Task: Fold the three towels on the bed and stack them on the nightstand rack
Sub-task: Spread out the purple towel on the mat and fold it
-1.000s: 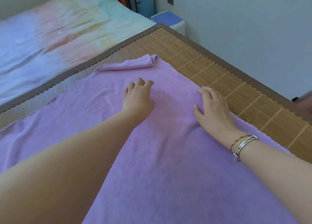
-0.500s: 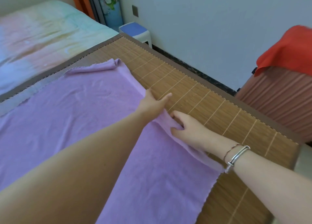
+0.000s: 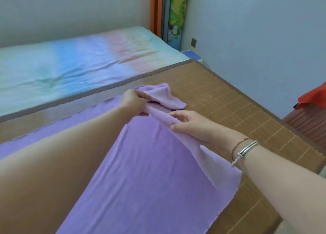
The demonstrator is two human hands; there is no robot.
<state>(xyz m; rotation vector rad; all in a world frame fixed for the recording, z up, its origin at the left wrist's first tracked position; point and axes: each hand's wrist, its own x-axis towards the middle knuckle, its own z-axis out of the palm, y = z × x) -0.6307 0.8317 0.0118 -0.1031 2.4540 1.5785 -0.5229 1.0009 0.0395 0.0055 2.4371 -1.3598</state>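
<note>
A large purple towel [image 3: 150,177] lies spread over the bamboo mat [image 3: 229,101] on the bed. My left hand [image 3: 132,102] pinches its right edge near the far corner, which is bunched and lifted off the mat. My right hand [image 3: 192,124], with bracelets on the wrist, grips the same edge a little nearer to me, and the cloth is raised between the two hands. My left forearm hides much of the towel's left part. No other towel shows on the bed.
A pastel sheet [image 3: 70,69] covers the mattress beyond the mat. At the right edge stands a ribbed brown rack [image 3: 310,122] with an orange-red cloth [image 3: 314,98] on top. A blue stool [image 3: 191,54] sits by the grey wall.
Both hands went from lying flat on the towel to gripping its right edge, then slid toward the far corner and lifted it. The view has swung left.
</note>
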